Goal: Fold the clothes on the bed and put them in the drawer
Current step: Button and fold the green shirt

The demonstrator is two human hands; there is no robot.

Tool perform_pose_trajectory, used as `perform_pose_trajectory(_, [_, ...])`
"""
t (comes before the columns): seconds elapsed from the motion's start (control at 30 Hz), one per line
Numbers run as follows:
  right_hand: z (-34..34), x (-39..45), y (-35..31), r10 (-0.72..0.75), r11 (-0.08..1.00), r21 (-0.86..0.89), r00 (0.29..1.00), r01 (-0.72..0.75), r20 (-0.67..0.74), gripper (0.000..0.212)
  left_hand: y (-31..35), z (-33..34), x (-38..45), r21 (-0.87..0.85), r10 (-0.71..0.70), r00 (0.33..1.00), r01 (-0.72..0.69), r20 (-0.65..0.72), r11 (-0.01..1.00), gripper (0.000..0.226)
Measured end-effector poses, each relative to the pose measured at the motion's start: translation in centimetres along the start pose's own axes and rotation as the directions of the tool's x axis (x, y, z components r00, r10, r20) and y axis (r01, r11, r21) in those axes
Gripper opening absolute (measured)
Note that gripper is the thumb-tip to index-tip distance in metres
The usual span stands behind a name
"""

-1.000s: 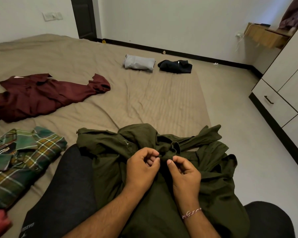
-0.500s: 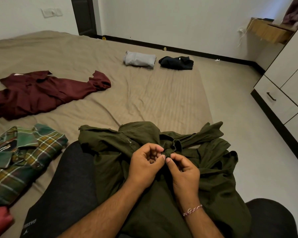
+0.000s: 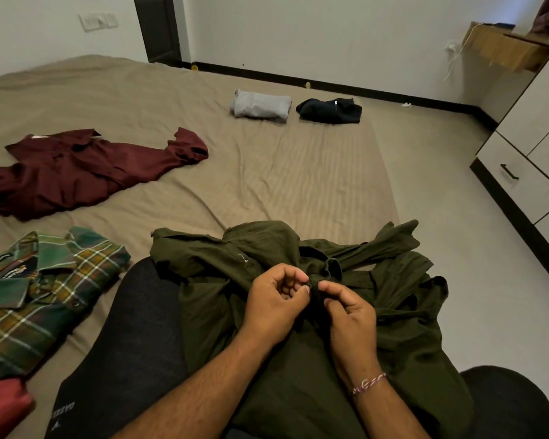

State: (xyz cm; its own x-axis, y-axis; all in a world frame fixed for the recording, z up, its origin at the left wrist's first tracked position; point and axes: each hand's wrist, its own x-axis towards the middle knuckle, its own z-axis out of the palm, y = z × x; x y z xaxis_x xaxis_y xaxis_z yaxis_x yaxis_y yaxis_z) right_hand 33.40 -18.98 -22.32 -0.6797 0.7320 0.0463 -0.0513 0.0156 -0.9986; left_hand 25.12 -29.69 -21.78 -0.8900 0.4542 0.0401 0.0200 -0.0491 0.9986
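Low center of frame, left hand (image 3: pixel 274 304) and right hand (image 3: pixel 349 308) both pinch a fold of the olive green shirt (image 3: pixel 298 359) draped over the lap, drawer (image 3: pixel 520 182) at right edge closed.

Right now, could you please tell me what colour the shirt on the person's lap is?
The shirt is dark olive green, seen best in the head view.

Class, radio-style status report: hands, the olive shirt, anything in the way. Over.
Left hand and right hand both pinch the olive shirt at its front. Shirt unfolded on lap. Nothing blocking.
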Motion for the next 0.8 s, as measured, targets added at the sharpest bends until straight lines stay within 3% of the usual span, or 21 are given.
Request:
perform_pose_trajectory(0.23, [-0.5,0.7,0.5,-0.035,0.999,0.035,0.997,0.033,0.071,0.022,-0.2,-0.1,0.3,-0.013,-0.046,0.999,0.046,-0.016,0.999,0.015])
perform_pose_trajectory(0.43, [-0.8,1.1,1.2,-0.095,0.993,-0.055,0.985,0.104,0.142,0.028,-0.6,-0.4,0.6,-0.045,-0.172,0.985,0.172,-0.004,0.984,0.011])
perform_pose_trajectory(0.8, [-0.2,0.8,1.5,-0.272,0.914,-0.278,0.955,0.295,0.118,0.040,-0.3,-0.4,0.4,-0.134,-0.239,0.967,0.249,0.087,0.959,0.004])
